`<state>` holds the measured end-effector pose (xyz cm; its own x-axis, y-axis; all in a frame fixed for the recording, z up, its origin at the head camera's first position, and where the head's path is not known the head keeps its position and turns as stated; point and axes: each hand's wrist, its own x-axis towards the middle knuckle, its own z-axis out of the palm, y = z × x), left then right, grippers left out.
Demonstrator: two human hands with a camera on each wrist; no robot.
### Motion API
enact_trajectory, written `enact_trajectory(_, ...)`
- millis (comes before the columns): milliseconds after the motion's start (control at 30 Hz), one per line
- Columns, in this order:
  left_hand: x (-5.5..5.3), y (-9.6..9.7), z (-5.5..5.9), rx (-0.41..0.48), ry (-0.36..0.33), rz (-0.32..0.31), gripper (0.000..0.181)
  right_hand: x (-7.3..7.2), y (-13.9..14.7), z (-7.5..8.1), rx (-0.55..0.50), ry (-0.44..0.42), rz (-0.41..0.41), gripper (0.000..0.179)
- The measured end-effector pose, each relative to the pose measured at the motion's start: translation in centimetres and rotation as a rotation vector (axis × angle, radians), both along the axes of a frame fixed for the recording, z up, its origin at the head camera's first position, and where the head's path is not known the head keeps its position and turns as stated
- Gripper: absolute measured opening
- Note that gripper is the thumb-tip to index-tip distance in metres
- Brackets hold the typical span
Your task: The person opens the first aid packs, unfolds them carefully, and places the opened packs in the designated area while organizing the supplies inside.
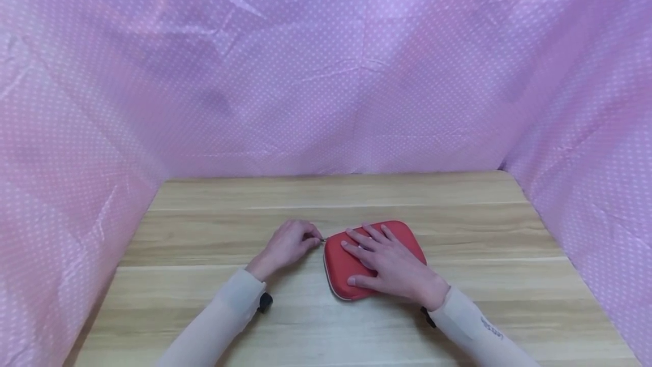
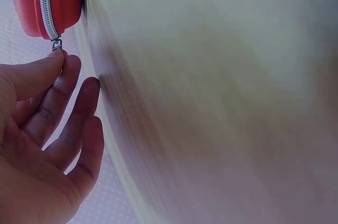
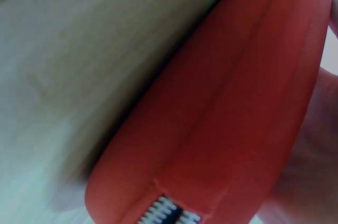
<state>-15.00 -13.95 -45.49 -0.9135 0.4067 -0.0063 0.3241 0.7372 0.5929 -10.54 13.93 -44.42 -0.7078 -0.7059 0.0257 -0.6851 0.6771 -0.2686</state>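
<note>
A red zippered case (image 1: 337, 268) lies on the wooden table, slightly turned. My left hand (image 1: 291, 242) is at its far left corner, pinching the small metal zipper pull (image 2: 57, 47) between thumb and index finger; the other fingers are loosely bent. Silver zipper teeth (image 2: 45, 2) run along the case's side above the pull. My right hand (image 1: 392, 265) rests on top of the case with its fingers spread. In the right wrist view, two rows of teeth (image 3: 157, 211) stand apart with a dark gap between them at one end of the zipper.
The light wood table (image 1: 204, 231) stretches around the case on all sides. Pink dotted cloth (image 1: 326, 72) hangs behind the table and along its left and right sides. A small dark device (image 1: 265, 302) sits under the left wrist.
</note>
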Motion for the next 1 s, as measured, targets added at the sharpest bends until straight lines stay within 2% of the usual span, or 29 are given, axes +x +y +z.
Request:
enact_trajectory(433,0.5,-0.3,0.3,-0.023,-0.039,-0.002,0.007,0.0,0.0,-0.1,0.008,0.006,0.007,0.081)
enact_trajectory(833,1.0,-0.6,0.4,-0.044,-0.012,-0.029,0.006,0.0,0.0,-0.1,0.004,0.015,0.007,0.079)
enact_trajectory(1000,1.2,-0.8,0.4,-0.05,0.02,-0.046,0.007,-0.1,-0.1,-0.1,0.0,0.013,0.005,0.08)
